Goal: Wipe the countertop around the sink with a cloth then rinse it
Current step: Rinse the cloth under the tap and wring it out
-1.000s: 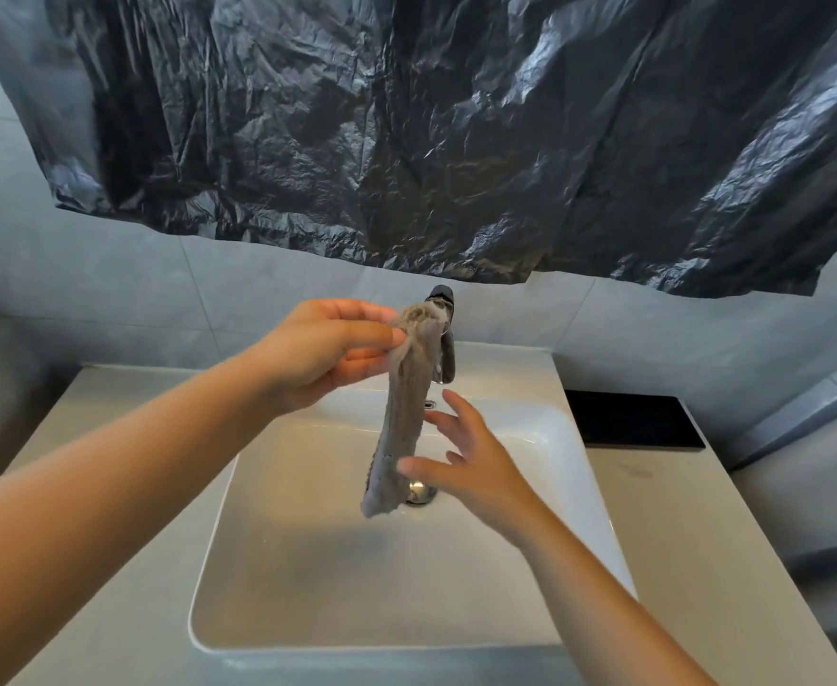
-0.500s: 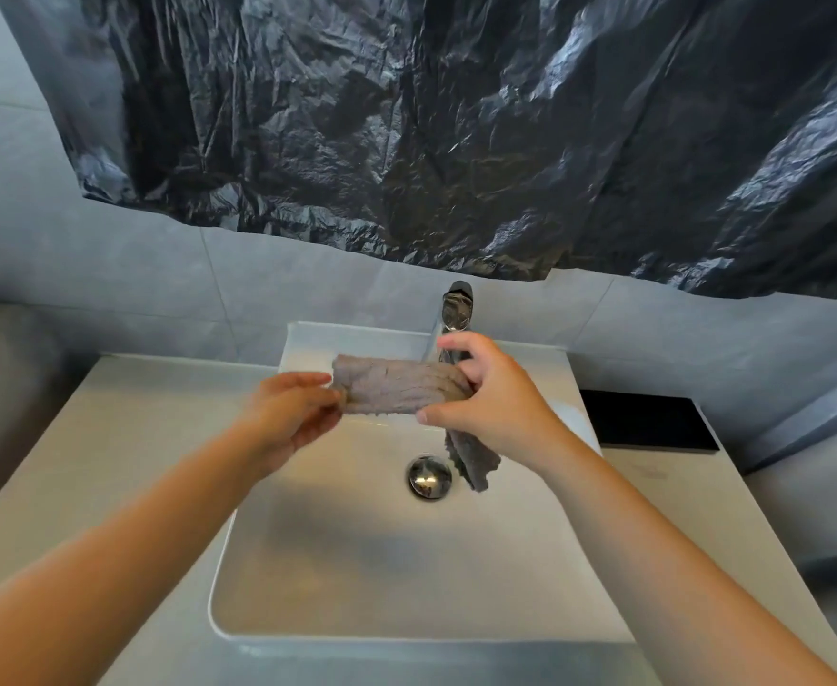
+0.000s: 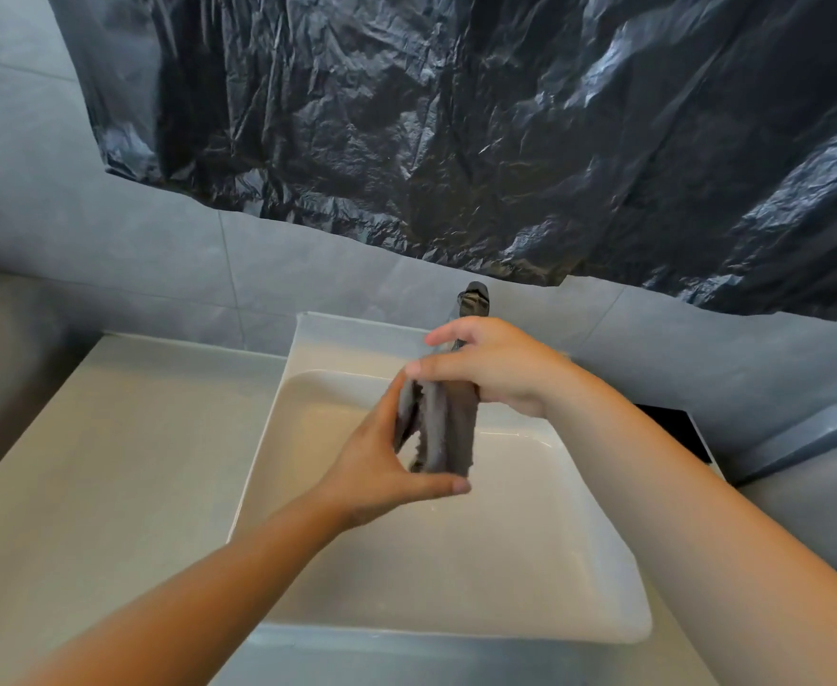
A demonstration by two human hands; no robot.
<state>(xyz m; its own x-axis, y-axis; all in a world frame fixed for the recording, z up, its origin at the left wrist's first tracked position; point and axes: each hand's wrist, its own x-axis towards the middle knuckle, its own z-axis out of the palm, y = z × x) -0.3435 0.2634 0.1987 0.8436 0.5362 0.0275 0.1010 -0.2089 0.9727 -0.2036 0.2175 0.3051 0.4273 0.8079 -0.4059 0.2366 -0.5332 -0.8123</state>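
The left hand (image 3: pixel 382 467) is brought in from 7 o'clock, its forearm laid across the near-left corner of the sink (image 3: pixel 268 438). Its thumb is stretched out under the lower end of the cloth (image 3: pixel 443 428) and its fingers are run up the cloth's left side, so the cloth is cupped between them. The right hand (image 3: pixel 495 368) is brought in from 4 o'clock and is set over the top of the cloth, with the fingers curled down and closed on the upper fold; the fingertips are blurred, so the exact grip appears to be a pinch. The grey cloth is held bunched and hanging upright between both hands, above the back half of the basin and clear of its floor.

At 12 o'clock from the cloth a dark faucet (image 3: pixel 476 299) is partly hidden by the right hand. The pale countertop (image 3: pixel 110 462) is seen at 9 o'clock of the sink, and a black flat object (image 3: pixel 678 428) at 3 o'clock, behind the right forearm. A crumpled black plastic sheet (image 3: pixel 456 141) is hung over the grey tiled wall (image 3: pixel 110 230) across the top
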